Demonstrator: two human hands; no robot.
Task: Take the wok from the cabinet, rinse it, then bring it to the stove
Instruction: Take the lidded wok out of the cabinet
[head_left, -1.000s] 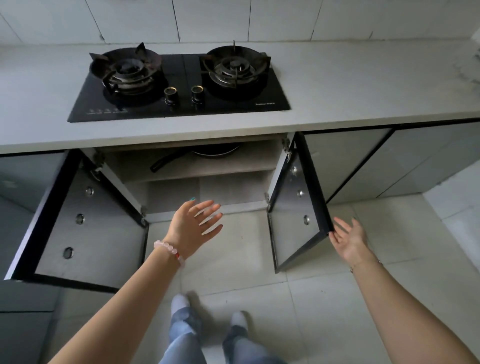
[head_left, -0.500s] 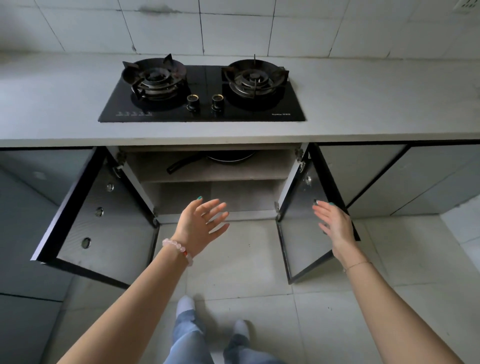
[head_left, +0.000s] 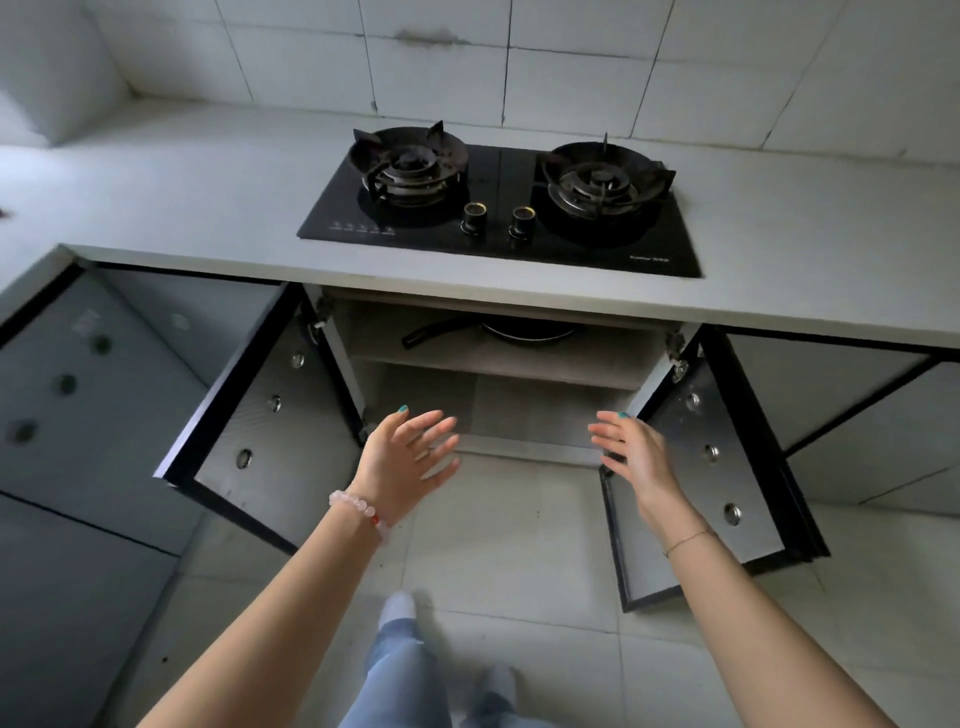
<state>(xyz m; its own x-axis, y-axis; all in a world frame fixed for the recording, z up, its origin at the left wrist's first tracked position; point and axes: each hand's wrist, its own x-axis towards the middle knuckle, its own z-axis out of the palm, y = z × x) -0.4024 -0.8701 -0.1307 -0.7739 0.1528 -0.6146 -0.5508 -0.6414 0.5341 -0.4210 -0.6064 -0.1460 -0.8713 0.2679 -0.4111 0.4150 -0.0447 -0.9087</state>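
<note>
A pale bench (head_left: 208, 197) under a white tiled wall (head_left: 571, 67) carries the black two-burner stove (head_left: 498, 208). Below, the cabinet (head_left: 519, 410) stands open, its left door (head_left: 260, 431) and right door (head_left: 717, 467) swung wide. The wok (head_left: 524, 332) sits on the upper shelf (head_left: 498, 358). My left hand (head_left: 405, 462) and right hand (head_left: 634, 457) hover before the opening, fingers spread, holding nothing.

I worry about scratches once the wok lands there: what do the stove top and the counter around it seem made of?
Stove top: probably black glass, glossy; it is flat, carries a sheen and printed white marks.
Counter: pale grey stone or a stone-like composite, matte; even colour, thick square front edge, no visible grain. I cannot tell which.
</note>
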